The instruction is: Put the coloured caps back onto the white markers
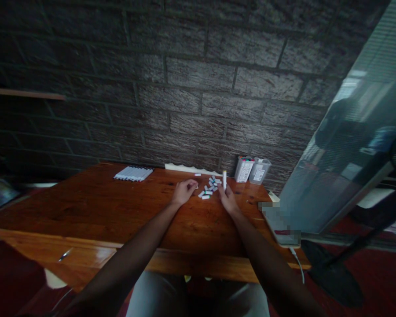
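Apparently the step in hand is handling one marker [224,180]: the right hand [229,198] pinches it upright over the counter [119,209], beside loose caps [206,197], while the left hand [184,192] curls its grip near them, whether pinching anything I can't tell. The next move seems to call for steadiness. Across the wooden surface lie a row of pens [133,173], left, and two tubs [244,171], right, before a dark brick wall [198,105].

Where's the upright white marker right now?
In the head view, the upright white marker is right of centre, in the right hand, just right of the small white pieces and left of the two plastic containers.
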Available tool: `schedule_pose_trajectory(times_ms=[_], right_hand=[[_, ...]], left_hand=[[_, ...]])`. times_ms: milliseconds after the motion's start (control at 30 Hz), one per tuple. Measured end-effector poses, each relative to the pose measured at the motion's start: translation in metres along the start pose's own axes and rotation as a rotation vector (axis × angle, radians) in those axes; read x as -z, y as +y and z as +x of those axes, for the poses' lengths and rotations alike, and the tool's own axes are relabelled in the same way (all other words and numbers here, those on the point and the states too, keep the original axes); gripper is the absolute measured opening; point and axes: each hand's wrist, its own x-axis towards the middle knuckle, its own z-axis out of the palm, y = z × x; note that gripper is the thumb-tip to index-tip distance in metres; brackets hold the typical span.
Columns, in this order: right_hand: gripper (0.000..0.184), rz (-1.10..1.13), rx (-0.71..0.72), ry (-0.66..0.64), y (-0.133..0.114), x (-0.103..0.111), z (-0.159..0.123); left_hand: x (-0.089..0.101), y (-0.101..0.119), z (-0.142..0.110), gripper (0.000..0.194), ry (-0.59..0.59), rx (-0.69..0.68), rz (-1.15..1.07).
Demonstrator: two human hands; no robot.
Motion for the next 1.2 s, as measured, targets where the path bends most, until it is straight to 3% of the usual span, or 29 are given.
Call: schedule_pose_trajectory(times_ms=[200,467,667,733,900,1200], right_hand=[[0.026,-0.018,0.165,-0.018,-0.006,0.004,-0.001],[0.043,0.753,-0.051,0.208,-0.03,0.028,0.01],[0.032,0.836,-0.16,0.233,-0.037,0.035,0.009],[0.031,0.822,-0.177,0.199,-0.037,0.032,0.008],[0.024,0.866,-0.217,-0.022,-0.036,0.029,0.006],[0.025,0.989,-0.256,-0.197,-0.045,0.035,0.0]], left_hand=[[-0.001,0.002,0.0,0.016,-0.017,-0.002,0.003],[0.001,0.005,-0.001,0.017,-0.032,0.033,0.027],[0.0,0.003,-0.001,0.018,-0.047,0.038,0.017],[0.0,0.002,-0.001,0.018,-0.046,0.037,0.015],[-0.001,0.002,-0.001,0.019,-0.053,0.038,0.023],[-0.002,0.0,-0.001,0.02,-0.047,0.025,-0.009]])
